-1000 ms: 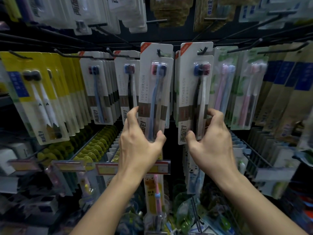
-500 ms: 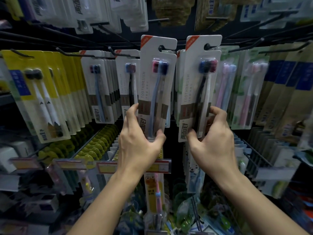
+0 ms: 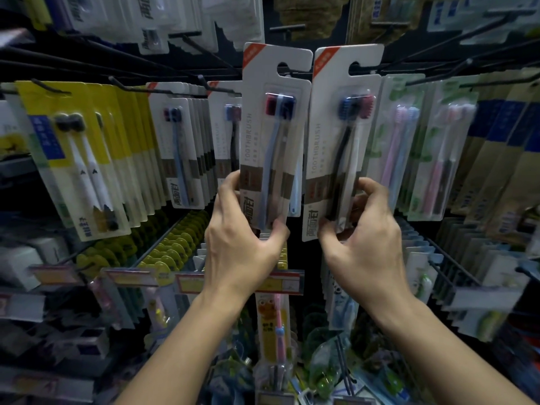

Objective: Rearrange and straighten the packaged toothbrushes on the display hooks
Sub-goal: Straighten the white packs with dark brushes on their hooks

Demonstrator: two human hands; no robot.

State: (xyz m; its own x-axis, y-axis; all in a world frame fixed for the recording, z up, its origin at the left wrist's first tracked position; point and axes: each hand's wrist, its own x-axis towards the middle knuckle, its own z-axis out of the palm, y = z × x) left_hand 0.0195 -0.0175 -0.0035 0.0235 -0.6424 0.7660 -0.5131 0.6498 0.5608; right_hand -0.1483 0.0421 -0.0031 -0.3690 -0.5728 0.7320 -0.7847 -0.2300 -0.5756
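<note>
Two white toothbrush packs stand side by side at the centre of the hook wall. My left hand (image 3: 242, 241) grips the lower end of the left pack (image 3: 274, 133), which holds a blue and a dark brush. My right hand (image 3: 362, 244) grips the bottom of the right pack (image 3: 342, 135), which shows a black and a white brush. Both packs are lifted, their hanger cut-outs level with the black hooks (image 3: 287, 72), and more packs of the same kind hang behind them.
Yellow packs (image 3: 79, 159) and further white packs (image 3: 178, 147) hang to the left, green packs with pink brushes (image 3: 409, 141) to the right. Long black hooks (image 3: 204, 51) jut out above. Price tags (image 3: 277, 283) and lower rows of goods sit under my hands.
Both hands have pushed their packs upward along the display, so the hanger holes rose toward the hooks. The grip on each pack is unchanged.
</note>
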